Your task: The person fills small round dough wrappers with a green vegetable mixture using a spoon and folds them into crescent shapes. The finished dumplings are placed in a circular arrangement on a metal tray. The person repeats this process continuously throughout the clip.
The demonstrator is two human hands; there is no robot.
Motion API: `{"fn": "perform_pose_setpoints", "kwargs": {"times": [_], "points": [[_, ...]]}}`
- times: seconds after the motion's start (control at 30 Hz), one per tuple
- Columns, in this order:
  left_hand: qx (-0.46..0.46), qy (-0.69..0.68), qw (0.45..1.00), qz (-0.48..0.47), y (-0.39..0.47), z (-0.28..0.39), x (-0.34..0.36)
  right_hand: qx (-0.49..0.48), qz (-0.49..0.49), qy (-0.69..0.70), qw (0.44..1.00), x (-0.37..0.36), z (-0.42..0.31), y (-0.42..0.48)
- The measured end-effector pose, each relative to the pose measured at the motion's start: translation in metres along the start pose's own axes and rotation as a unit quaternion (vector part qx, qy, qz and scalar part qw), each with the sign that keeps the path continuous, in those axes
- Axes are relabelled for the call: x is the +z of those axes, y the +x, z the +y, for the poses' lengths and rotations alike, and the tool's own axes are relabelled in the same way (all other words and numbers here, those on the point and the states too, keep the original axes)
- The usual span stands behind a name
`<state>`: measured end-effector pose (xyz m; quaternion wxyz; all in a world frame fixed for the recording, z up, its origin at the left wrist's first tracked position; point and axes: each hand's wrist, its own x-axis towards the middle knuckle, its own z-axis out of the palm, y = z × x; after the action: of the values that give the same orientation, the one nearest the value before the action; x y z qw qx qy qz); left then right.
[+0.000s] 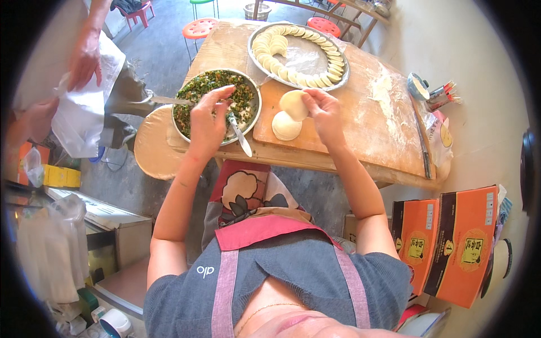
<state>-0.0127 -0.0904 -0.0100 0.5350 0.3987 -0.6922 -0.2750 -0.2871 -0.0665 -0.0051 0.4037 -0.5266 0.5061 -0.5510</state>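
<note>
My right hand pinches the edge of a round dough wrapper between thumb and fingers. That wrapper overlaps a small pile of wrappers lying on the wooden board. Over a round metal bowl hovers my left hand, fingers curled and apart, with nothing seen between them. Chopped green filling covers much of the bowl's inside. A spoon leans out over the near rim, close to my left fingers. The handle of another utensil juts out past the bowl's left side.
Behind the board stands a round tray with rings of folded dumplings. Flour is scattered at right, near a blue bowl and a dark rod. At left, another person's hands hold a white plastic bag.
</note>
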Motion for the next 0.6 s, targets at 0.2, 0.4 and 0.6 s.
{"fn": "perform_pose_setpoints", "kwargs": {"times": [0.2,0.4,0.6], "points": [[-0.272,-0.557,0.759,-0.198,-0.013,0.028,0.019,-0.110,-0.134,-0.078,0.982,0.065,-0.041,-0.001],[-0.314,-0.489,0.813,-0.022,-0.053,0.026,-0.029,-0.290,-0.211,-0.376,0.855,0.059,-0.042,-0.022],[-0.281,-0.359,0.886,0.085,-0.096,0.018,-0.062,-0.354,-0.265,-0.408,0.799,0.086,-0.014,-0.035]]}}
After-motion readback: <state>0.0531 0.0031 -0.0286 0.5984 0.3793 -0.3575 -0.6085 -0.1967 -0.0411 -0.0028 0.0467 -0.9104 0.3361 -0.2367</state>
